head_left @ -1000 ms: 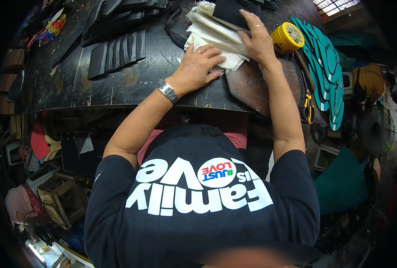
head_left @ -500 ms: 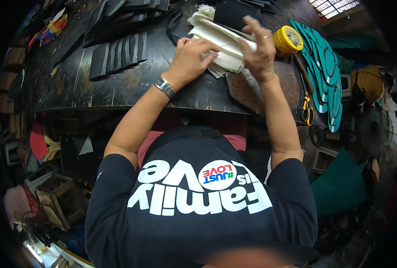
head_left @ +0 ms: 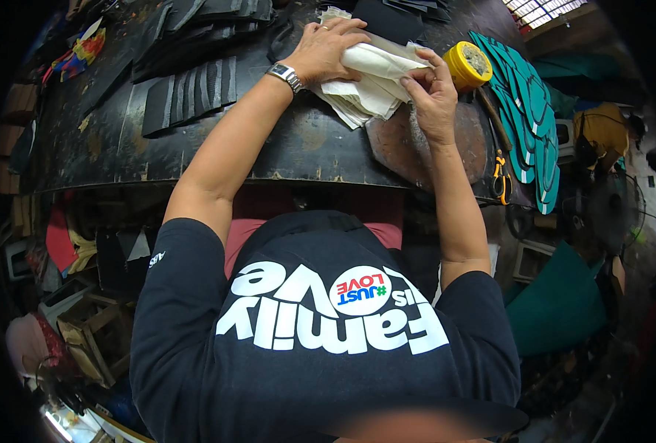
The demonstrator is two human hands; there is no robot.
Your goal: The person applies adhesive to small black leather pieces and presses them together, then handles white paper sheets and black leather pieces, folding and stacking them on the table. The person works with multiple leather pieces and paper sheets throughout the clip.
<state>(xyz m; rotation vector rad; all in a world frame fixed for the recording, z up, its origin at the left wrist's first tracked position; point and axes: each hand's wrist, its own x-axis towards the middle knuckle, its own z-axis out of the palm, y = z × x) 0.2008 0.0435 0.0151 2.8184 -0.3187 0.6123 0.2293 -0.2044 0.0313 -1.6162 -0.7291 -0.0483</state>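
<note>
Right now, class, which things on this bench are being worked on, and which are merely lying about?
In hand:
left hand
right hand
white sheets

Lying about:
yellow tub
teal soles
orange-handled tool
black strips

A dark, scuffed workbench carries a stack of cream fabric pieces near its far edge, black strips fanned in a row towards its left, and — at the right end — a yellow round tin, teal sole-shaped cutouts and orange-handled pliers.
</note>
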